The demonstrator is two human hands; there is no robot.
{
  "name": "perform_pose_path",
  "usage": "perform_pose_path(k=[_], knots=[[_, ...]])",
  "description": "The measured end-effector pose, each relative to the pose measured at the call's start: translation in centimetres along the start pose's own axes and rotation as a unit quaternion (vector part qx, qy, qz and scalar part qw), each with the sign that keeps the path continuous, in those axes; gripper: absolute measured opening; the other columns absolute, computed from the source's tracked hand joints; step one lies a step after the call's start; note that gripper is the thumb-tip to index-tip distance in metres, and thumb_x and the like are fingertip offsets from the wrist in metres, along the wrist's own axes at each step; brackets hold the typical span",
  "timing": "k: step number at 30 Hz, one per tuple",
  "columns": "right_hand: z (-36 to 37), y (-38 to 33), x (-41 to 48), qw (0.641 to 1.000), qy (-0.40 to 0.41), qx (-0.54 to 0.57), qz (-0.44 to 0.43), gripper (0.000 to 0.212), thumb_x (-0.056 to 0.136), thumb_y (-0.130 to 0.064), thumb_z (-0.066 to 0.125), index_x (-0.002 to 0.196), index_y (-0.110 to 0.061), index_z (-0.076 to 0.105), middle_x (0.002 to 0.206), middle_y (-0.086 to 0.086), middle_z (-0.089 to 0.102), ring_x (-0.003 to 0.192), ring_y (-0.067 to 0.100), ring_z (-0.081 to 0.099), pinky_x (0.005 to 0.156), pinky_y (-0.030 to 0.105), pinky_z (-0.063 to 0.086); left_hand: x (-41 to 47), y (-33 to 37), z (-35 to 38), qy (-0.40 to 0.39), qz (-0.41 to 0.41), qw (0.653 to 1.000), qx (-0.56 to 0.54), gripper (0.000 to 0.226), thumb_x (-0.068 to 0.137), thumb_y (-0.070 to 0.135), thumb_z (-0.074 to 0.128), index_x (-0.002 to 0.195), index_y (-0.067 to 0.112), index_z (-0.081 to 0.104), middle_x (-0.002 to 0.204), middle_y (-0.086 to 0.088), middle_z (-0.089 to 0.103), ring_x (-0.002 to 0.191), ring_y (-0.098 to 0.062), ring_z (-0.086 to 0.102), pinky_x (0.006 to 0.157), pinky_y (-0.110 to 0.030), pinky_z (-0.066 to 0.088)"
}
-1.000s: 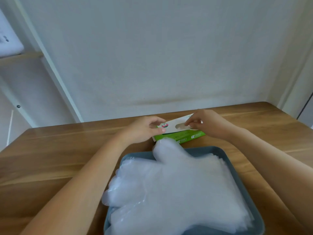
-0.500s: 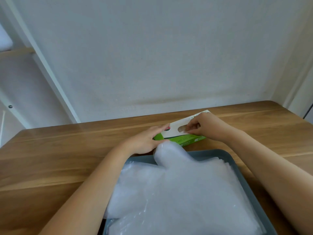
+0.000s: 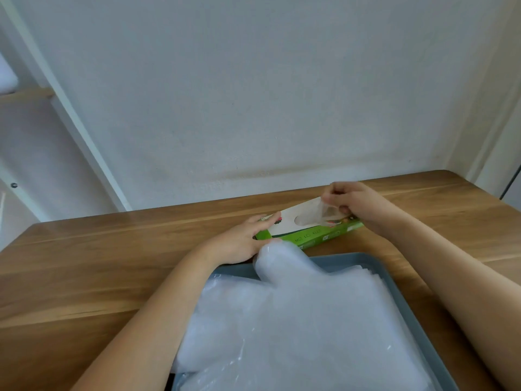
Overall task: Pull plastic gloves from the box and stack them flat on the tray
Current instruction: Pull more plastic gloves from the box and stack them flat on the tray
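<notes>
Head view: left hand (image 3: 239,244) presses flat on the box (image 3: 321,237), right hand (image 3: 355,205) pinches a glove (image 3: 316,212).

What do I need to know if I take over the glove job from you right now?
The left hand lies flat on the left end of the box, holding it down on the table.
The right hand pinches a glove that is partway out of the box's slot.
The tray sits just in front of the box, with a thick pile of gloves on it.
Done: many gloves are stacked.
Left: pull this glove free, lay it flat on the pile and carry on. I cannot see how many remain in the box.
</notes>
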State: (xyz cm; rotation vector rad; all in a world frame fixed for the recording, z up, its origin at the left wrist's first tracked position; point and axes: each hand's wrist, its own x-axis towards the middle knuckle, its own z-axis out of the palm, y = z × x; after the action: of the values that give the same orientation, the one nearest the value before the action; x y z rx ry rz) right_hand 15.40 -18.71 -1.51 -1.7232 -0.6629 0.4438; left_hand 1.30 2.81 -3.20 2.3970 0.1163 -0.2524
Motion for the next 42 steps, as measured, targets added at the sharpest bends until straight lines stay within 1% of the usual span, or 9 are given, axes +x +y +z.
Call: perform_pose_path(k=[2,5,10,15,18,24,32,39,42], knots=[[-0.7,0.3,0.5,0.978,0.043,0.202,0.013,0.022,0.093,-0.004,0.049,0.073,-0.012,0.057,0.063,-0.004,0.052,0.059,0.008,0.041,0.051,0.017,0.032,-0.1,0.1,-0.1,0.000,-0.002,1.000,0.002,0.060,0.096,0.042,0.051,0.147,0.048,0.020,0.160,0.016,0.011,0.145,-0.007,0.016,0.106,-0.016,0.018],[-2.0,0.5,0.6,0.863,0.090,0.494,0.052,0.009,0.077,-0.006,0.066,0.070,-0.009,0.062,0.066,-0.002,0.052,0.057,0.009,0.046,0.056,0.016,0.034,-0.2,0.3,-0.1,-0.006,-0.007,1.000,0.004,0.059,0.097,0.041,0.052,0.147,0.048,0.022,0.160,0.017,0.010,0.145,-0.006,0.016,0.108,-0.017,0.018],[-3.1,-0.6,0.6,0.801,0.043,0.597,-0.020,0.051,0.026,-0.011,0.097,0.071,-0.007,0.075,0.082,0.001,0.065,0.081,0.014,0.061,0.094,0.022,0.043,-0.2,0.6,-0.4,-0.005,-0.016,1.000,0.013,0.059,0.096,0.044,0.052,0.147,0.047,0.023,0.160,0.015,0.009,0.146,-0.008,0.014,0.114,-0.021,0.016],[-1.0,-5.4,-0.5,0.887,-0.076,0.443,-0.103,0.033,0.059,-0.034,0.086,0.084,-0.016,0.075,0.095,0.002,0.071,0.095,0.017,0.064,0.106,0.041,0.038,-0.1,0.9,-0.1,0.002,-0.019,1.000,0.020,0.061,0.096,0.043,0.052,0.150,0.039,0.024,0.158,0.014,0.017,0.144,-0.010,0.021,0.111,-0.018,0.018],[0.5,-7.9,-2.1,0.920,-0.106,0.357,-0.118,0.021,0.081,-0.030,0.059,0.079,-0.015,0.074,0.081,0.002,0.071,0.077,0.014,0.065,0.080,0.031,0.054,-0.4,0.8,-0.5,0.031,0.012,0.999,0.006,0.055,0.096,0.043,0.052,0.148,0.031,0.035,0.146,0.022,0.035,0.136,-0.004,0.034,0.100,-0.006,0.023],[2.7,-9.5,-3.8,0.947,-0.107,0.291,-0.077,0.014,0.080,-0.023,0.059,0.077,-0.010,0.061,0.069,0.007,0.052,0.056,0.013,0.055,0.056,0.023,0.050,-3.4,4.6,-3.3,0.124,0.119,0.922,-0.346,0.104,0.044,0.092,0.059,0.118,0.018,0.063,0.121,0.007,0.068,0.116,-0.004,0.060,0.104,-0.026,0.040],[4.7,-11.1,-7.0,0.980,-0.015,0.149,-0.132,0.010,0.089,-0.020,0.063,0.082,-0.012,0.062,0.065,-0.005,0.061,0.056,0.007,0.056,0.053,0.019,0.046,-6.8,10.2,-1.4,0.094,0.088,0.908,-0.398,0.047,0.078,0.030,0.068,0.114,-0.001,0.067,0.114,-0.018,0.069,0.100,-0.027,0.067,0.083,-0.030,0.054],[3.4,-11.4,-13.4,0.940,-0.107,-0.155,-0.284,0.089,0.059,-0.044,0.086,0.134,-0.052,0.039,0.135,-0.021,0.043,0.127,0.000,0.043,0.100,0.018,0.040,-9.4,10.2,-1.2,0.095,0.028,0.790,-0.605,0.061,0.088,0.029,0.064,0.136,-0.006,0.048,0.139,-0.027,0.048,0.129,-0.037,0.049,0.115,-0.050,0.030],[3.8,-11.1,-15.8,0.910,-0.122,-0.276,-0.284,0.095,0.062,-0.045,0.084,0.137,-0.057,0.026,0.143,-0.033,0.023,0.132,-0.012,0.024,0.099,0.001,0.026,-10.8,10.5,-1.0,0.119,0.019,0.771,-0.625,0.060,0.084,0.028,0.061,0.133,-0.005,0.051,0.127,-0.021,0.058,0.116,-0.032,0.056,0.108,-0.044,0.036]])
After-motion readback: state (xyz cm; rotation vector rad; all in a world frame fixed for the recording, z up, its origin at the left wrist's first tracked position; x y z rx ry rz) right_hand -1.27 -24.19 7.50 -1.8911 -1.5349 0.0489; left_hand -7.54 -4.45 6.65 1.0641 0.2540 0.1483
